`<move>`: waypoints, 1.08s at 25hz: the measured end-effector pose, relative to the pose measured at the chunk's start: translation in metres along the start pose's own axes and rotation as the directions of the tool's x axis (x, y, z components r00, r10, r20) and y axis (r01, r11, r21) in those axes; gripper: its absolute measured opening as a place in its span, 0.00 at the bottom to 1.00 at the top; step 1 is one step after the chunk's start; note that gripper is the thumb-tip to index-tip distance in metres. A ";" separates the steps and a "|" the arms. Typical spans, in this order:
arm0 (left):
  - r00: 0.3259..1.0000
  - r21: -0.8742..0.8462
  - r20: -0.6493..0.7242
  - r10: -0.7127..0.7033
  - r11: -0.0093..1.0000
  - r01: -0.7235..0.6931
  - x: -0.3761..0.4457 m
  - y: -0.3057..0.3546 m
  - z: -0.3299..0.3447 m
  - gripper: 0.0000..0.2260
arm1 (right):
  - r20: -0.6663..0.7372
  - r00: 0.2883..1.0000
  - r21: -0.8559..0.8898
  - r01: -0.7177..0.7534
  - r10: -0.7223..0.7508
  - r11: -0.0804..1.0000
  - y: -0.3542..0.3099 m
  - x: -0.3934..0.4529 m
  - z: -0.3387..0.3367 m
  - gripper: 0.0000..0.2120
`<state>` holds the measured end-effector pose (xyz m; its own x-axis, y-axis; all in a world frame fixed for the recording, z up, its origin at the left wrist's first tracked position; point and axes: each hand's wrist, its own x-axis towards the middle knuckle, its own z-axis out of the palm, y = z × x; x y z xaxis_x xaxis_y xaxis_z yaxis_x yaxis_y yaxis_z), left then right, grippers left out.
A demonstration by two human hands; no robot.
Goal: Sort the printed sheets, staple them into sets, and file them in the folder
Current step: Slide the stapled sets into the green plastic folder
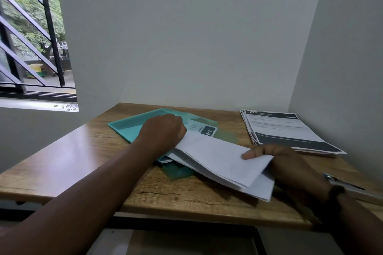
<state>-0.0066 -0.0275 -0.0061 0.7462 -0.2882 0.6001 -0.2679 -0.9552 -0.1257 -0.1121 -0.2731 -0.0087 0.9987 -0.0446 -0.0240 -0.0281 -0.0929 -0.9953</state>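
The left hand (pixel 163 130), mid-frame, is curled with knuckles up, forearm reaching from the lower left. The right hand (pixel 277 159), lower right, pinches with thumb on top.
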 end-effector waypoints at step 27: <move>0.939 -0.066 -0.341 -0.043 0.998 0.021 -0.005 0.000 -0.003 0.09 | 0.110 0.992 0.207 -0.077 0.055 0.975 0.005 0.070 0.058 0.13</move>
<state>-0.0120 -0.0261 -0.0069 0.5040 -0.2070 0.8385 -0.2912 -0.9547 -0.0607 -0.0396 -0.2190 -0.0203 0.9943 0.0600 -0.0886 -0.0952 0.1182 -0.9884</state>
